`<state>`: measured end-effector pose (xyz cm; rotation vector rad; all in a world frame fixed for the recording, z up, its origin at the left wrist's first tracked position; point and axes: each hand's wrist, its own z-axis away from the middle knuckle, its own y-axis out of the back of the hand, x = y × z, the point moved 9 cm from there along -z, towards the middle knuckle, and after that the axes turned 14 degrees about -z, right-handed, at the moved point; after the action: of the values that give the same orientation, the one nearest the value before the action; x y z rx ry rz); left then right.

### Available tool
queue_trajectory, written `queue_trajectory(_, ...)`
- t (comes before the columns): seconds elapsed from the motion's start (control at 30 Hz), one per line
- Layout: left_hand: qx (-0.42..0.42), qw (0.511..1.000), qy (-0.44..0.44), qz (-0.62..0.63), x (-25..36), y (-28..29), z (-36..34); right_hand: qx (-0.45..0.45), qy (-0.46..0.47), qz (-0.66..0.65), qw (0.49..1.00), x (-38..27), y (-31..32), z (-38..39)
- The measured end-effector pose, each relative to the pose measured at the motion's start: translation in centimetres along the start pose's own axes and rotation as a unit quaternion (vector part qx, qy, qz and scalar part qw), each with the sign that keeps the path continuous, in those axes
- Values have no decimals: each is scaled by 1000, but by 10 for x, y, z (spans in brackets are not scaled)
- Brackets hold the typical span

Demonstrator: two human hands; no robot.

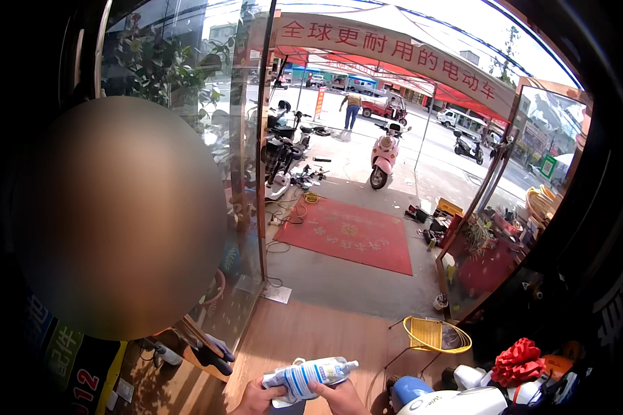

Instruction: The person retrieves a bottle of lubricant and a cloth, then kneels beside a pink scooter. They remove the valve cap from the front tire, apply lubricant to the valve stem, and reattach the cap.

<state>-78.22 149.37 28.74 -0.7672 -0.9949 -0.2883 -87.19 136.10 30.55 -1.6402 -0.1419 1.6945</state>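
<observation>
Packet: a soft-looking white package with blue stripes and print, at the bottom centre of the view, held up in front of the wearer; it lies aslant, its narrow pale tip pointing right and slightly up. What it contains cannot be told.
Left hand: the grip of the left hand is closed around the packet's left end, probably to steady that side.
Right hand: the grip of the right hand is narrow, holding the packet's lower right edge with the thumb laid over the front; sharing the load this way likely keeps a limp wrapper from sagging and leaves the printed face turned upward.
Floor: wood-toned boards inside the doorway, giving way to grey paving outside.
Chair: a low yellow woven seat on thin legs, right of the hands, perhaps set aside so the doorway can be walked through.
White scooter: its pale body fills the lower right, near a bunched red rosette that looks decorative.
Doorway: a glass panel at left and a glass door angled at right.
Mat: red, patterned, lying just outside, presumably to mark the entrance.
Street: a pink scooter stands beyond the mat; farther off, a person bends forward.
</observation>
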Motion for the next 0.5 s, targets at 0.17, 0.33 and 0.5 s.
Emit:
queue_trajectory(0.17,-139,965,77,-210,0,-81,-217,235,15,102,967,-127,122,-134)
queue_trajectory(0.33,-264,921,168,-234,32,-221,-389,317,53,-179,930,-184,257,-220)
queue_trajectory(0.5,-323,837,75,-436,43,-305,-552,354,123,-72,924,-262,339,-349)
